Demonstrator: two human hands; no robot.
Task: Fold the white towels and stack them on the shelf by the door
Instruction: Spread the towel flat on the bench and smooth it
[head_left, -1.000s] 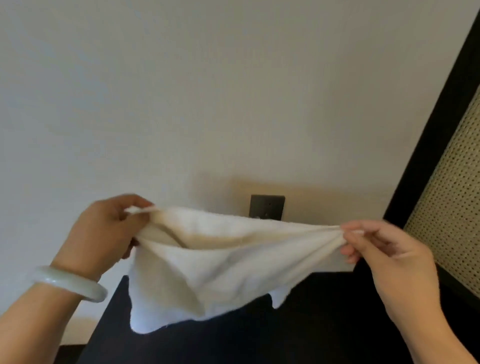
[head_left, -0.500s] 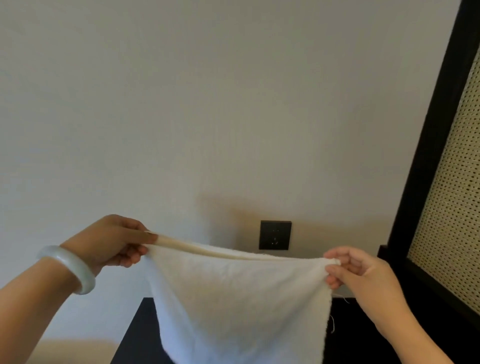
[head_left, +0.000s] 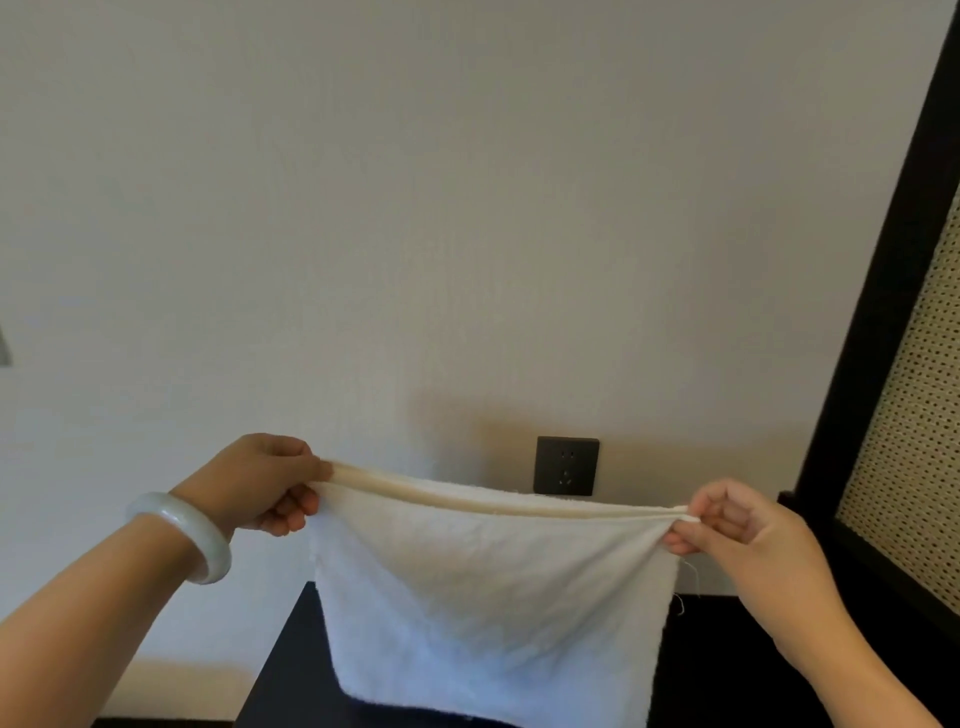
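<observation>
We see both arms raised forward, about level. Left hand (head_left: 260, 483) grips the towel (head_left: 488, 597) at its top-left corner, fingers curled. Right hand (head_left: 737, 525) pinches the top-right corner. Towel is white, top hem pulled taut, hanging flat in the air over the dark tabletop's (head_left: 291, 675) back edge, below the socket (head_left: 566, 466).

Softly and evenly lit, moderately bright. Shadowed warmly and diffusely on the wall (head_left: 415, 208) behind the towel (head_left: 488, 597), around the socket (head_left: 566, 466). Tinted bluish over the towel's lower part. Slightly soft throughout. Skewed by the wide lens at the right edge, along the dark frame (head_left: 883, 312).
</observation>
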